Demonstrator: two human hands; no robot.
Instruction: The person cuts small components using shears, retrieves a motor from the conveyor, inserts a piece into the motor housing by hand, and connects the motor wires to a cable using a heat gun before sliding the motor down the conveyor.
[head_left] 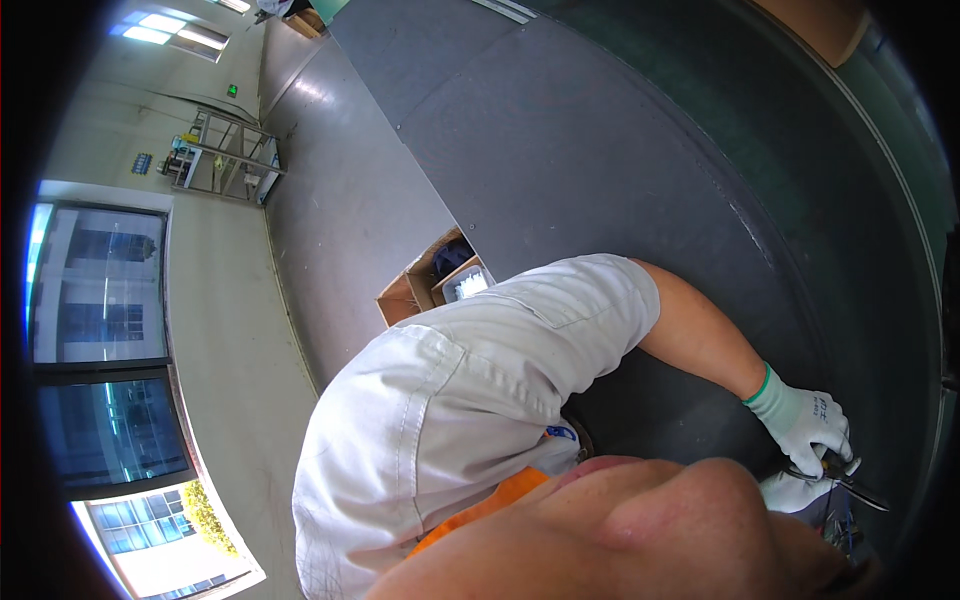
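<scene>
Left hand (812, 428), gloved, curls closed around a dark plier-like tool (868, 495) at the right edge of view, just beside the right hand (790, 493), whose closure cannot be determined behind the face. Judged by appearance, the tool is light, rigid and smooth; grip it by its handles, clear of its tips. Adjacent thin wires (845, 532) likely flex easily; beyond extends a dark-grey surface (600, 150).
</scene>
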